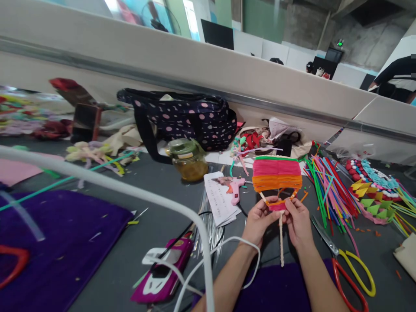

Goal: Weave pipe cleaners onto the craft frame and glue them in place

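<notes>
Striped craftwork [277, 173], pinched by left hand [261, 220] and right hand [299, 220], lower end partly hidden.

We see a dark table [156, 177] against a white partition [97, 39], a grey concrete wall [302, 28] and a lit green sign [340, 42] beyond.

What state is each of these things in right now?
Striped craft piece: held up, pale stem pointing down
Left hand: pinching the piece's lower part
Right hand: pinching the same part
Jar: lid on, amber contents inside
Pink glue gun: lying down, unheld
Scissors: lying flat, unheld
Pipe cleaners: loose, in a pile
Dotted bag: standing upright
</notes>
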Available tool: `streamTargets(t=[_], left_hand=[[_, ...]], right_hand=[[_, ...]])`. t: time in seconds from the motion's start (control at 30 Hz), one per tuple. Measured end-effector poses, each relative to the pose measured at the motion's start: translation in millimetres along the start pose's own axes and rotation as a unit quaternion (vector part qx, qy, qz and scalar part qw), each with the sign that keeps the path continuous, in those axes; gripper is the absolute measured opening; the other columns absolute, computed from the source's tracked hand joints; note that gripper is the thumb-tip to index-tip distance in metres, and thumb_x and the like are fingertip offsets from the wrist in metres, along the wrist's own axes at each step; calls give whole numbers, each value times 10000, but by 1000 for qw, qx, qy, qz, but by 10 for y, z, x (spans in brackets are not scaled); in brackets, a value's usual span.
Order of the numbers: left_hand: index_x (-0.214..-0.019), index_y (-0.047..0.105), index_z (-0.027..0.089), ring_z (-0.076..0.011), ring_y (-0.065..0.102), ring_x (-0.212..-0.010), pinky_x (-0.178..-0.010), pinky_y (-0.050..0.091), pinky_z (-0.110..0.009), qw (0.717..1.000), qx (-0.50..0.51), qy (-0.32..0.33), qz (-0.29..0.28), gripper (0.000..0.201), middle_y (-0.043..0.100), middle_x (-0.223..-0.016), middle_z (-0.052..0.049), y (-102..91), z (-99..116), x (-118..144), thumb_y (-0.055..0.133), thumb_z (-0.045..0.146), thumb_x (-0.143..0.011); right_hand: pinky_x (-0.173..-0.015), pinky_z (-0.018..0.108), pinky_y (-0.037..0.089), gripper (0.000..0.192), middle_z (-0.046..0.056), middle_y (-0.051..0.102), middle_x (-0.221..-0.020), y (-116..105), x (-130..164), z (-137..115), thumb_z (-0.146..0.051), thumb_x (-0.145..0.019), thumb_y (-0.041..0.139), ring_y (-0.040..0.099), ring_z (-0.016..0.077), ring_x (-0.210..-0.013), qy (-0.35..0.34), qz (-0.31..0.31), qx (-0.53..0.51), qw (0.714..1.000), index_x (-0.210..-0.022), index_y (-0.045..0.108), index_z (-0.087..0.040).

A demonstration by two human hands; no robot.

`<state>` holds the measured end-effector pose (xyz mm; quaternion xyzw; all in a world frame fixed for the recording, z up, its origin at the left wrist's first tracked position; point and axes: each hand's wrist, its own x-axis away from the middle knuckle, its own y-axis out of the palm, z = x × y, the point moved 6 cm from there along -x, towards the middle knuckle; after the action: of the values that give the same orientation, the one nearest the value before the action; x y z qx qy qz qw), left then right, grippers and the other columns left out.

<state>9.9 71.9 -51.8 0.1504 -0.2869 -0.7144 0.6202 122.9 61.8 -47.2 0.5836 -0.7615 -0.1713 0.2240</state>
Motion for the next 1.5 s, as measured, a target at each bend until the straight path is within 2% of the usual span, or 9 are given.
streamTargets(t=[0.27, 0.47, 0.63, 0.73, 0.83, 0.97, 1.23, 1.5], left_hand=[[-896, 689, 133, -160, 666, -681, -724, 516, -277, 1000, -18, 7, 17, 368, 736, -804, -69, 10, 16, 26, 812, 165, -551], [-906, 687, 133, -201, 678, -669, -660, 526, -302, 1000, -17, -5, -5, 367, 729, -740, -72, 18, -25, 8, 808, 209, -568], [-968, 687, 154, -177, 670, -752, -700, 520, -263, 999, -6, 19, 36, 435, 729, -843, -70, -23, 3, 9, 814, 200, -554], [-953, 695, 148, -153, 656, -683, -645, 522, -249, 998, 4, 7, 69, 403, 722, -811, -58, -73, -8, 2, 805, 250, -579], [-890, 709, 139, -125, 630, -593, -600, 523, -237, 996, 5, -4, 92, 388, 707, -724, -34, -118, -31, -11, 827, 255, -539], [-850, 719, 139, -118, 625, -586, -597, 529, -230, 996, 2, -6, 87, 372, 707, -712, -34, -117, -54, -17, 836, 242, -513], [-819, 736, 143, -126, 625, -578, -578, 538, -239, 995, -33, 3, 98, 335, 698, -686, -31, -137, -65, -21, 826, 280, -527], [-782, 746, 138, -120, 616, -544, -575, 540, -235, 993, -44, 4, 113, 335, 696, -651, -25, -207, -66, -37, 846, 270, -491]], right_hand=[[-416, 131, 415, 233, -75, 511, -510, 18, 34, 51, -329, -704, 746, 444, 29, -406, 28, -7, -31, 999, -703, 578, -166], [-375, 137, 344, 255, -80, 495, -524, 11, 40, 71, -318, -660, 763, 422, 41, -424, 37, -5, -42, 998, -821, 620, -181], [-406, 161, 353, 225, -81, 491, -507, -3, 36, 34, -311, -676, 748, 417, 40, -406, -9, 2, -9, 1000, -790, 611, -174], [-400, 173, 344, 231, -82, 496, -499, -20, 34, 13, -324, -676, 743, 426, 47, -386, -33, 12, 23, 999, -795, 615, -172], [-396, 171, 334, 249, -79, 514, -515, -17, 36, 29, -324, -655, 754, 421, 45, -389, -23, 11, 22, 999, -807, 628, -172], [-418, 161, 333, 250, -53, 566, -571, 0, 37, 110, -318, -635, 768, 443, 45, -438, 24, 4, 5, 1000, -791, 648, -164], [-407, 175, 318, 247, -46, 563, -546, -83, -9, 146, -339, -615, 779, 426, 59, -437, -12, 42, 57, 997, -736, 660, -160], [-402, 170, 304, 260, -60, 544, -508, -47, 1, 139, -370, -616, 769, 427, 53, -417, 4, 27, 71, 997, -700, 639, -161]])
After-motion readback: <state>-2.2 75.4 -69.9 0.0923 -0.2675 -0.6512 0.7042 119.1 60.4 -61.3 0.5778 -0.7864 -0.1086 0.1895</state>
